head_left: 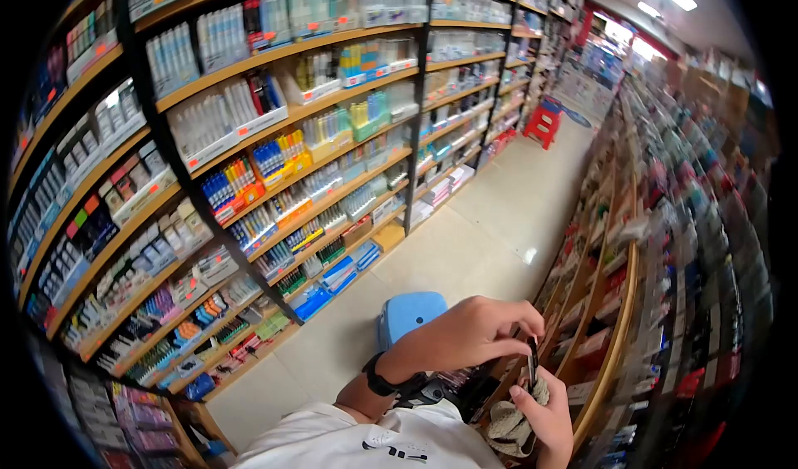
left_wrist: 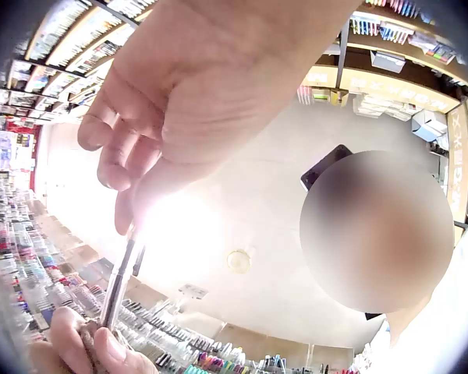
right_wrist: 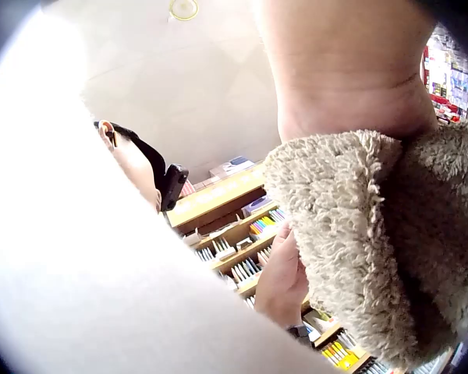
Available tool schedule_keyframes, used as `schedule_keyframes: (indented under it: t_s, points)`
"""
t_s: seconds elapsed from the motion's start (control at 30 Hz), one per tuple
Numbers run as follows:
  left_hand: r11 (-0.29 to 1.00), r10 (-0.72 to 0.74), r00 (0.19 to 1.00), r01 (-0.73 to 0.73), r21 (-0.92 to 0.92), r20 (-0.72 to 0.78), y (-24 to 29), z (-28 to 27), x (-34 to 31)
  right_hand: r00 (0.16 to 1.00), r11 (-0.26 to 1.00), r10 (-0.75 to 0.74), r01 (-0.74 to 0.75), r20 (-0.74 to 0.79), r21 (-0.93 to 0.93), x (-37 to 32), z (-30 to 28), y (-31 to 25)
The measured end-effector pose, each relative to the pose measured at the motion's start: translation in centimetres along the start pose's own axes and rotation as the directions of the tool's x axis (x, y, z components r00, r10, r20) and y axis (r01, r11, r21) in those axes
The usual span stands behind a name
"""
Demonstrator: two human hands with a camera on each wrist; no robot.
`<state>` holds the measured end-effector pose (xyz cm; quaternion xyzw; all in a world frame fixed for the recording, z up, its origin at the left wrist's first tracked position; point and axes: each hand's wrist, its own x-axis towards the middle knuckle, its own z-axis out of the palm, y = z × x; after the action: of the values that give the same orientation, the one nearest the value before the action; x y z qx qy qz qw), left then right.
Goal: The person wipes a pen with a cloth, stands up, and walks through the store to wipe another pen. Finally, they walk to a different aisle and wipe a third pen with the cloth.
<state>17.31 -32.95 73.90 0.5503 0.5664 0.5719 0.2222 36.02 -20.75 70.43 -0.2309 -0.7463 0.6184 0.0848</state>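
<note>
My left hand [head_left: 474, 328] reaches in from the left and pinches the upper end of a slim dark and silver pen [left_wrist: 118, 282] between thumb and fingers. Below it, my right hand [head_left: 549, 415] holds the pen's lower end together with a fluffy beige-grey cloth [right_wrist: 335, 234]. The pen stands nearly upright between the two hands, with a clip along its side in the left wrist view. In the right wrist view the cloth bunches below the wrist and hides most of the right hand; part of the left hand [right_wrist: 281, 276] shows beyond it.
Tall shelves [head_left: 291, 120] packed with pens and markers line the left side. On the right runs a long wooden-edged rack [head_left: 623, 336] of stationery, close beside the right hand. A blue stool [head_left: 407, 313] stands on the tiled floor [head_left: 490, 219], a red stool [head_left: 544, 121] farther along the aisle.
</note>
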Motion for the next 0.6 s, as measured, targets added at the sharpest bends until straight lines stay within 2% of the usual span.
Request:
schedule_keyframes:
  t_s: [0.03, 0.1, 0.27, 0.4, 0.5, 0.6]
  points:
    - [0.998, 0.033, 0.999, -0.033, 0.055, 0.013, -0.2, 0.1, -0.1, 1.000, 0.998, 0.000, 0.001, 0.013, -0.058, 0.0, -0.3, 0.1]
    - [0.982, 0.110, 0.993, -0.116, 0.146, 0.054, -1.1, 0.4, 0.1, 0.999, 0.998, -0.026, 0.028, 0.034, -0.056, 0.0, -0.5, 0.4]
    - [0.989, 0.081, 0.979, -0.102, 0.105, 0.185, -1.9, 2.7, 0.1, 0.993, 0.992, -0.103, 0.106, 0.061, -0.061, -0.2, -0.6, -0.2]
    - [0.989, 0.038, 0.956, -0.077, 0.123, 0.290, -1.3, 2.3, 0.3, 0.981, 0.972, -0.173, 0.184, 0.082, -0.150, -0.4, -1.1, -0.2]
    - [0.988, -0.006, 0.930, -0.051, 0.144, 0.369, -1.3, 1.4, 0.1, 0.984, 0.959, -0.146, 0.167, 0.106, -0.229, -0.6, -0.7, -1.1]
    - [0.990, -0.027, 0.916, -0.030, 0.136, 0.401, -0.8, 0.5, -0.3, 0.975, 0.957, -0.147, 0.183, 0.167, -0.227, -0.6, -0.4, -1.6]
